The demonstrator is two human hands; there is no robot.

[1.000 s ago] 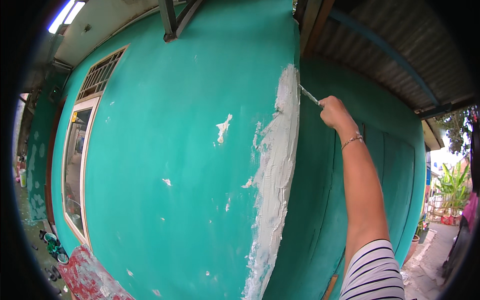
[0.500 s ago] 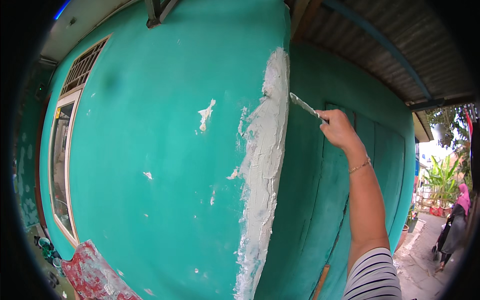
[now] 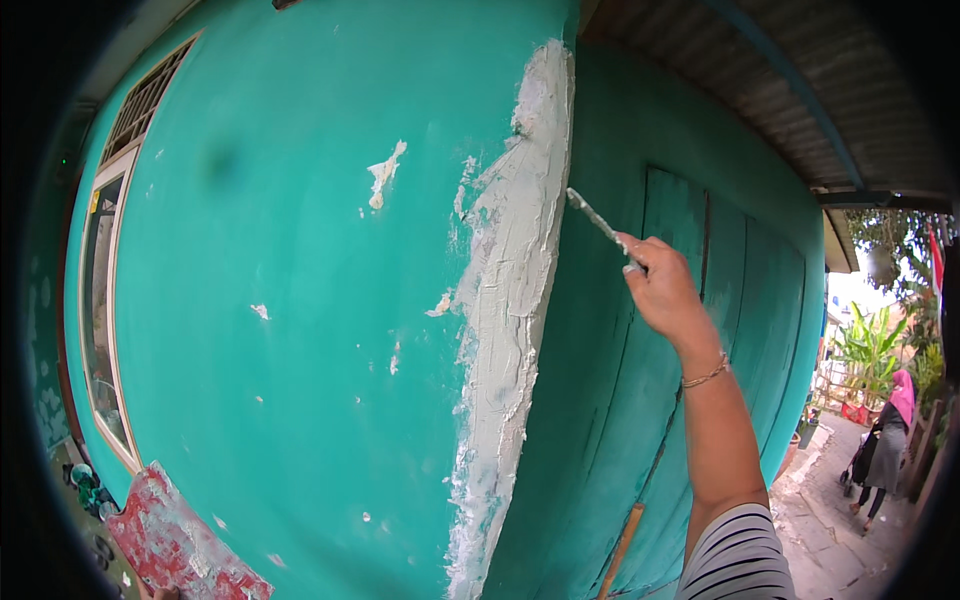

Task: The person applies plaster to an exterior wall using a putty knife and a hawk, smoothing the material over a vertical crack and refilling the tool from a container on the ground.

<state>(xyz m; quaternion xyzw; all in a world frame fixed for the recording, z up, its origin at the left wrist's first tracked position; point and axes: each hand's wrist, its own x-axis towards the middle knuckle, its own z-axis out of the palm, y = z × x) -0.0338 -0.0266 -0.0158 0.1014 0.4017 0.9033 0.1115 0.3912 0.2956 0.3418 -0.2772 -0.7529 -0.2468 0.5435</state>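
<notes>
My right hand is raised and grips a putty knife, whose blade tip meets the wall's corner. A wide strip of rough white plaster runs down that corner of the teal wall. My left hand is out of sight below the frame's lower left edge, where a red board smeared with white plaster sticks up.
A window with a cream frame sits at the left of the wall. Teal wooden doors fill the side wall under a corrugated roof. A wooden stick leans by the corner. A person stands on the path at right.
My right hand and the putty knife have moved down the plastered corner. The view has tipped downward, bringing the red board further into sight at lower left.
</notes>
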